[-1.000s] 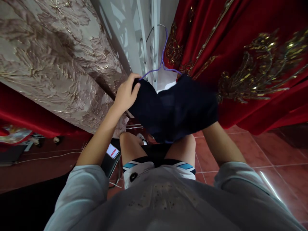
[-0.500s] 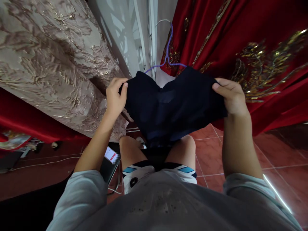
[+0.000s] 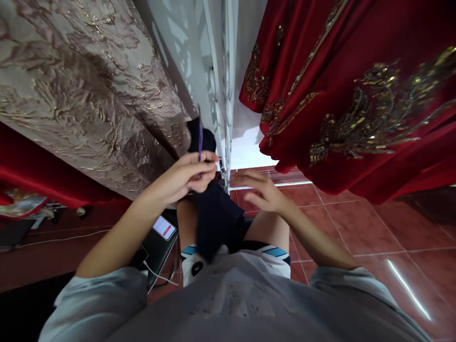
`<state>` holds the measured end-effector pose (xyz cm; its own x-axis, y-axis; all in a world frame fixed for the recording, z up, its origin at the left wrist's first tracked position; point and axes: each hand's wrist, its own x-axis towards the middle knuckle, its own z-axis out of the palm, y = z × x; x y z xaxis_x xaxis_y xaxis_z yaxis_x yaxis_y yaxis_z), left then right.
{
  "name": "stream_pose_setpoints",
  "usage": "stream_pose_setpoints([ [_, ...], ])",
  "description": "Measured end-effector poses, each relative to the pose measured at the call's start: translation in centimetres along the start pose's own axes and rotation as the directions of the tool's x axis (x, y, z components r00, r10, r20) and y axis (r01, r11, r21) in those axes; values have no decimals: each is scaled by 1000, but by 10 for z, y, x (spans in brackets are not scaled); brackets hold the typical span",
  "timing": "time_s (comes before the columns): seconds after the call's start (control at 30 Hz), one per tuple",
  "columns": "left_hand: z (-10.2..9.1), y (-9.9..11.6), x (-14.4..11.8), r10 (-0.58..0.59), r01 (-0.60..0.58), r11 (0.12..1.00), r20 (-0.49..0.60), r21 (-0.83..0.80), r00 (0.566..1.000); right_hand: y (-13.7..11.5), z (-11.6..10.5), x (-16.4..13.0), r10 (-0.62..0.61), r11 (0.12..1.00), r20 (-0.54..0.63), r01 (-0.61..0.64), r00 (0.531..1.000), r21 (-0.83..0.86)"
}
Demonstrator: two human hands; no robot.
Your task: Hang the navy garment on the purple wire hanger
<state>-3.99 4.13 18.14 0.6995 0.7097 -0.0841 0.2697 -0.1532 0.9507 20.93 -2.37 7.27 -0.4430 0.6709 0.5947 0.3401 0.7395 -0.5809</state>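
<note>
A big red cloth with shiny gold stitching (image 3: pixel 356 95) hangs on the right. A big beige cloth with a bumpy gold flower pattern (image 3: pixel 78 90) hangs on the left. A white door frame (image 3: pixel 221 71) stands between them. The floor is red shiny tiles (image 3: pixel 356 223).

A dark navy piece of clothing (image 3: pixel 213 218) hangs down in the middle, in front of the person's knees. A thin purple hanger (image 3: pixel 200 140) pokes up from its top. The left hand (image 3: pixel 185 178) is closed around the hanger and the top of the clothing. The right hand (image 3: pixel 261 190) is open with fingers spread, just beside the clothing, holding nothing.

A small phone with a red and white screen (image 3: pixel 164 227) lies low on the left.
</note>
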Motion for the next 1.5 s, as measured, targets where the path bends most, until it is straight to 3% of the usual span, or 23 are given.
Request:
stream_pose_setpoints([
  [0.07,-16,-2,-20,-141,127,987,164,98,976,14,-9,2,106,994,-129,-110,986,-25],
  [0.17,-40,-2,-41,-195,105,933,239,343,951,34,-15,3,217,969,-204,-236,955,-75],
  [0.27,-57,-5,-38,-16,-17,873,62,487,998,46,-14,8,332,943,-60,-333,941,-3],
  [0.33,-65,-8,-21,171,-71,843,-140,534,975,51,-20,19,428,892,85,-435,900,122],
  [0.4,-72,-11,2,358,-121,810,-321,574,877,56,-35,38,483,838,80,-487,872,246],
  [0.47,-77,-11,23,529,-167,758,-445,631,722,59,-59,62,489,837,-113,-429,865,341],
  [0.57,-70,-11,36,699,-158,656,-514,738,498,58,-96,89,459,869,-389,-313,798,382],
  [0.63,-55,-18,31,760,-143,584,-476,799,443,53,-112,89,440,884,-505,-260,742,388],
  [0.67,-45,-24,26,778,-158,536,-412,830,475,51,-116,82,438,887,-551,-241,711,394],
  [0.73,-24,-44,17,737,-229,439,-203,869,644,48,-117,59,457,883,-628,-234,630,408],
  [0.8,-5,-67,12,539,-240,440,-40,865,841,51,-112,31,487,873,-682,-268,546,408],
  [0.83,3,-79,12,423,-211,480,-14,852,906,53,-108,20,501,866,-697,-293,514,406],
  [0.87,9,-89,14,333,-168,540,-26,825,942,56,-104,10,509,860,-707,-317,492,399],
  [0.93,19,-108,20,293,-127,681,-109,722,950,59,-92,-2,476,871,-757,-362,448,333],
  [1.0,29,-122,28,398,-182,784,-256,593,881,57,-70,-7,319,893,-883,-421,344,158],
  [1.07,43,-131,36,513,-267,827,-469,495,719,51,-37,-9,69,860,-980,-509,187,-36],
  [1.13,61,-132,41,519,-331,855,-658,399,545,45,8,-11,4,821,-997,-570,72,-38],
  [1.17,72,-131,41,483,-357,870,-730,339,484,44,32,-12,136,817,-986,-574,97,56],
  [1.2,82,-127,40,435,-380,883,-781,274,448,44,56,-12,348,803,-915,-569,205,178],
  [1.23,92,-123,38,387,-401,891,-816,211,430,45,78,-12,566,757,-745,-580,354,299],
  [1.27,101,-118,34,346,-423,893,-838,157,421,46,96,-11,701,689,-564,-619,436,378],
  [1.37,116,-109,23,280,-469,882,-853,47,440,53,129,-6,834,543,-226,-675,503,500],
  [1.5,113,-134,18,183,-508,853,-845,-117,502,56,134,-6,837,516,-171,-644,520,566],
])
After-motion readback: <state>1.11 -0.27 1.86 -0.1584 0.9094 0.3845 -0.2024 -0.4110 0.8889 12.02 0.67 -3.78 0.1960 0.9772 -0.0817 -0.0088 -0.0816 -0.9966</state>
